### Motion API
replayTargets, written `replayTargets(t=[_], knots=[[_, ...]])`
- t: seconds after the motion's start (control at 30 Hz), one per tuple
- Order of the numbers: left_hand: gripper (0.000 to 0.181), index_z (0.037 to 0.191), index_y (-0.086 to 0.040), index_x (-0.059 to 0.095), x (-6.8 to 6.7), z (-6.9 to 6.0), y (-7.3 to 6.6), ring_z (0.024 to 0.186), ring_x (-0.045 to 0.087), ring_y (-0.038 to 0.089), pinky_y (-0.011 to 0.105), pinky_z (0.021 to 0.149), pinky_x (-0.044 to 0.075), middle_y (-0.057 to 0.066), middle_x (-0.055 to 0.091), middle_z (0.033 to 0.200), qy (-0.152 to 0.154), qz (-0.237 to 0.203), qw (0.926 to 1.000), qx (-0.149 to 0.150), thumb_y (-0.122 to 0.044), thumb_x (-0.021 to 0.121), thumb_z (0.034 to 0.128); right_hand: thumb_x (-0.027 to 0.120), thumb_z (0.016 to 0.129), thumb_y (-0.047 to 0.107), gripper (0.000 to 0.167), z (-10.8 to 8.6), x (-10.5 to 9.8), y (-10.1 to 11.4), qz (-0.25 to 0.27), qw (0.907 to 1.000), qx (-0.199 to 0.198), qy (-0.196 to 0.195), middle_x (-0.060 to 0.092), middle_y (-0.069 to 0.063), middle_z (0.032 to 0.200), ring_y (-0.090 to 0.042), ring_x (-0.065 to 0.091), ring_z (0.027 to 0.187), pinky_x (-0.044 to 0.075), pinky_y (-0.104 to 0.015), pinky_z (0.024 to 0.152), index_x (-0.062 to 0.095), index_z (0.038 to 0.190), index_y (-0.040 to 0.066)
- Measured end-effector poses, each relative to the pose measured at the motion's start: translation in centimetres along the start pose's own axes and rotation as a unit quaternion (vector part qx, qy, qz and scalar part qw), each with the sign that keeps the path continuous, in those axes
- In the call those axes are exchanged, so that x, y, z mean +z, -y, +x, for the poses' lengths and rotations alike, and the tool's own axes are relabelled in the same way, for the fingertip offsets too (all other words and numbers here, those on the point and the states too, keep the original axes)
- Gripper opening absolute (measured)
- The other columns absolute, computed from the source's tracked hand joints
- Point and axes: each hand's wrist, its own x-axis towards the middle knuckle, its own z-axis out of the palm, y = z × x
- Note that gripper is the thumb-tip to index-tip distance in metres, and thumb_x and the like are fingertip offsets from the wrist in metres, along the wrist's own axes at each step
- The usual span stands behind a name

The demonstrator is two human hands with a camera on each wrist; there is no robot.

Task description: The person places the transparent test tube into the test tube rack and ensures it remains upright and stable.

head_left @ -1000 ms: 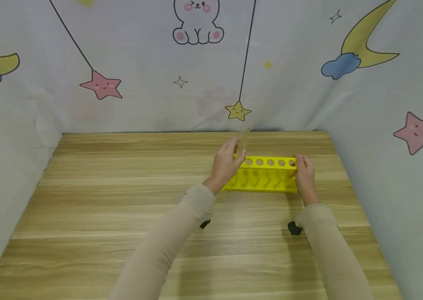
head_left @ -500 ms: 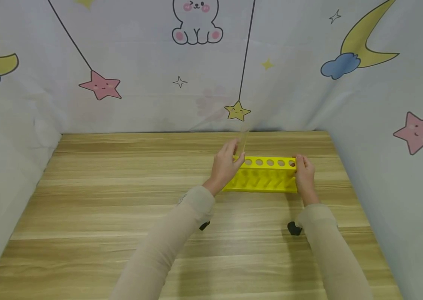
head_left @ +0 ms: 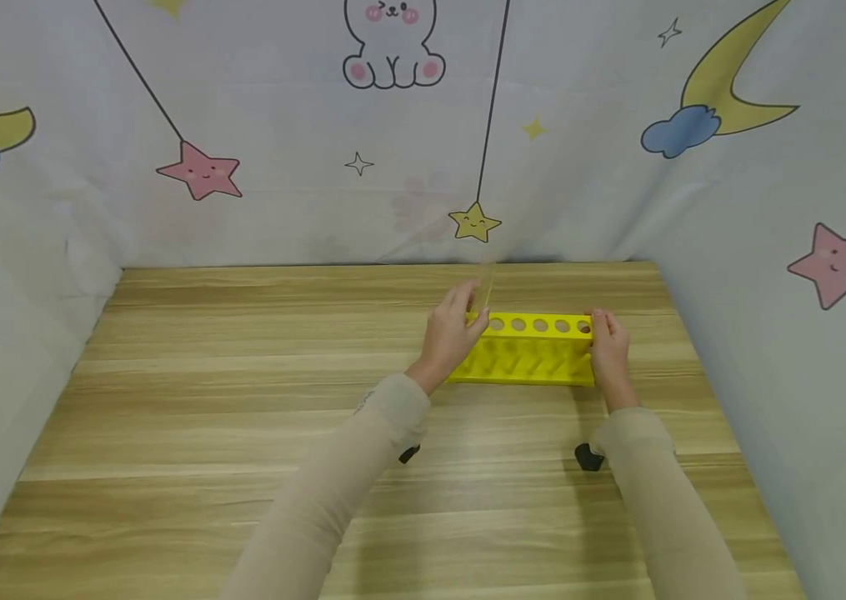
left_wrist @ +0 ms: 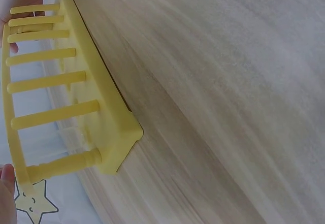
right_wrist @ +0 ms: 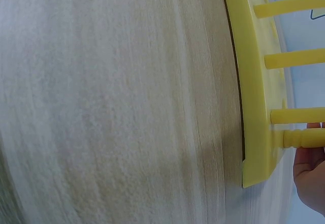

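Observation:
A yellow test tube rack (head_left: 520,375) stands upright on the wooden table, with a row of round holes along its top bar and upright pegs on its base. My left hand (head_left: 451,333) is at the rack's left end, fingers and thumb around a clear test tube (head_left: 488,279) that sticks up above the top bar. In the left wrist view a faint clear shape (left_wrist: 73,136) shows between the bars near that end, hard to make out. My right hand (head_left: 610,354) grips the rack's right end post; the right wrist view shows fingers (right_wrist: 310,176) behind that post.
The wood-grain table (head_left: 205,400) extends to the left and front of the rack. A white cloth (head_left: 280,217) with printed stars and moons hangs behind and at both sides. Dark wrist-camera parts (head_left: 589,457) show beneath the sleeves.
The clear tube sits slightly lower than a second ago, and the left fingers have shifted a little with it. My right hand and the rack hold still.

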Motion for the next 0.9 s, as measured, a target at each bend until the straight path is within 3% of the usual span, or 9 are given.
replayTargets(t=[0.43,0.9], knots=[[0.033,0.113,-0.005,0.05,0.19,-0.32,0.21,0.068,0.053,0.015,0.018,0.062,0.049,0.008,0.054,0.085,0.011,0.001,0.9999,-0.008,-0.018,0.057,0.0838,0.034,0.093,0.04,0.05,0.06,0.04,-0.16,0.004,0.9999,-0.007,-0.01,0.049,0.01,0.079,-0.002,0.047,0.074,0.038,-0.016,0.057,0.051,0.114,-0.001],[0.033,0.112,-0.005,0.05,0.25,-0.53,0.3,0.066,0.049,0.013,0.018,0.06,0.047,0.008,0.054,0.085,0.016,0.017,0.9997,-0.005,-0.019,0.057,0.0837,0.034,0.093,0.04,0.05,0.12,0.08,-0.33,0.005,0.9999,-0.005,-0.009,0.049,0.01,0.081,-0.002,0.047,0.076,0.039,-0.019,0.06,0.051,0.115,-0.001]])
